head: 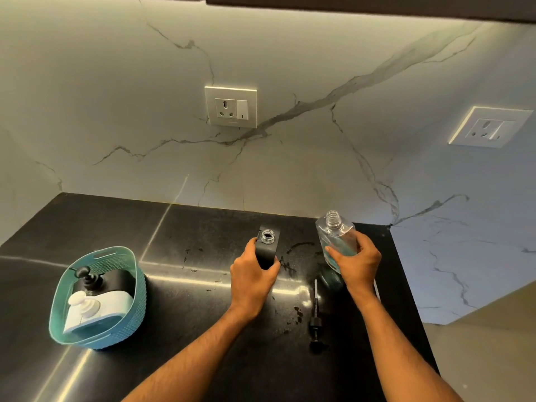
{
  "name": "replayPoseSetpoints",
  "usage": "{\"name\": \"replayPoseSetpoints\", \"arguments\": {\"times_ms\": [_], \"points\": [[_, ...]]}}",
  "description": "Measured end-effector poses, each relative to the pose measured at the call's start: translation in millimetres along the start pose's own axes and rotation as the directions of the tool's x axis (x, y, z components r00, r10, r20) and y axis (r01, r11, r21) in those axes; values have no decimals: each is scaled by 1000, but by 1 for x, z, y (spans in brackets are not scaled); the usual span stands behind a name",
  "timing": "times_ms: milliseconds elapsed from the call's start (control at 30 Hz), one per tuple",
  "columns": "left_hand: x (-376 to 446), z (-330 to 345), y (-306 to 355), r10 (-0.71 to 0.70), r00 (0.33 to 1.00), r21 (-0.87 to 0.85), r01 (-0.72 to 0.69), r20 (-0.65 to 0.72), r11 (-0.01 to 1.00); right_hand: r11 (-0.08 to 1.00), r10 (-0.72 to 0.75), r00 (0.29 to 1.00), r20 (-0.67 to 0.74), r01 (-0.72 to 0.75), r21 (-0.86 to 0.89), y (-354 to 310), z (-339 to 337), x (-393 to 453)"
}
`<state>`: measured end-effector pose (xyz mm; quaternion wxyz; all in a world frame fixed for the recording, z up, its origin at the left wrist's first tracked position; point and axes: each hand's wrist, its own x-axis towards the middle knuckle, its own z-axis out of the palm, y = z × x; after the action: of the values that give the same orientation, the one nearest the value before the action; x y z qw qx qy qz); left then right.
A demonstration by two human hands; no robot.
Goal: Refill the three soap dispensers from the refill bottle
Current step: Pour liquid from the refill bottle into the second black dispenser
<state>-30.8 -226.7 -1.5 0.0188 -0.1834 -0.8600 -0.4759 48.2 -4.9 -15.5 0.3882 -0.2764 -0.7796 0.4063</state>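
Of three dispensers, two sit in the teal plastic basket [127, 288]; my left hand [251, 281] grasps the third, the uncapped black square dispenser [267, 250], while my right hand [358, 262] grips the clear refill bottle [336, 237].

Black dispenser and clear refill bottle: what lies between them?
Head view: only bare wet countertop between black dispenser and refill bottle.

I see two bare forearms coming up from the bottom edge, both with fine dark hair along them. The left hand [251, 278] and right hand [357, 261] wear no gloves, rings or watch. No sleeve shows on either arm; nails are short.
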Motion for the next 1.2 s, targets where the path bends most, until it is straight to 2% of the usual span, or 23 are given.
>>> {"name": "replayPoseSetpoints", "arguments": {"times_ms": [200,333,567,900,1200], "points": [[-10,-11,7,70,996,-24,-71,-52,997,970,-208,976,-61,199,-137,-39,-5,-11],[-16,-17,13,113,991,-9,-114,-72,993,908,-338,941,-13,322,-270,-54,-6,-20],[-25,-30,16,134,989,-10,-135,-57,991,770,-483,874,58,455,-446,-77,-7,-37],[-38,-42,14,172,983,6,-172,-69,985,684,-551,828,101,517,-515,-97,-11,-53],[-41,-48,10,212,975,3,-213,-68,977,651,-542,826,156,530,-543,-104,-12,-62]]}}
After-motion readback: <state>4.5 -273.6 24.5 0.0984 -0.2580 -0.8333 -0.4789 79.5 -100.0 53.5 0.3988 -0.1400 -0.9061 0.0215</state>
